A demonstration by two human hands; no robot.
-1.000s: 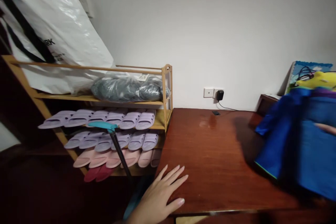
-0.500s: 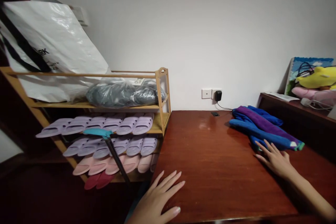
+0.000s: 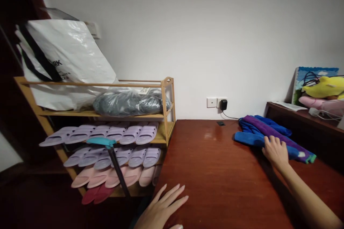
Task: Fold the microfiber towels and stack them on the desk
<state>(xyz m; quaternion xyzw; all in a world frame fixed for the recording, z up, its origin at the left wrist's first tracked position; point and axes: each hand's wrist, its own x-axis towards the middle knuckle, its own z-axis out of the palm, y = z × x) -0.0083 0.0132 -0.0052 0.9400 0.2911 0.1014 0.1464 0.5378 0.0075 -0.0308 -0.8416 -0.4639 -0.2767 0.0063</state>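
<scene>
White wall (image 3: pixel 174 35) forms the background; a reddish-brown worktop (image 3: pixel 209 171) stands against it. Two wall plates (image 3: pixel 211 102) sit side by side just above the worktop. A black adapter (image 3: pixel 223 105) is plugged into the right-hand plate, and its cable (image 3: pixel 230 116) runs right toward the cloth (image 3: pixel 264 128). The cloth, blue and purple, lies in long folds at the right rear of the worktop, beside the raised shelf (image 3: pixel 322 139).

State of the hands: the right hand (image 3: pixel 275 150) rests on the near blue fold with its fingers bent over the fabric; whether they grip it cannot be told. The left hand (image 3: pixel 159 208) holds nothing; it lies on the near left edge of the worktop, palm down, with fingers extended and spread.

The raised shelf carries a paper (image 3: pixel 288 106), a yellow toy (image 3: pixel 324 86) above a pink item (image 3: pixel 313 101), and a picture (image 3: pixel 322 69) leaning against the wall.

To the left of the worktop stands a wooden rack (image 3: pixel 165 114). Its upper level holds a white bag (image 3: pixel 70 48) and a plastic-wrapped bundle (image 3: pixel 126 102). Below are two rows of lilac slippers (image 3: pixel 129 135), then pink slippers (image 3: pixel 114 178) and red slippers (image 3: pixel 101 194). A black rod (image 3: pixel 118 171) with a teal grip (image 3: pixel 98 141) stands tilted before the rack.
</scene>
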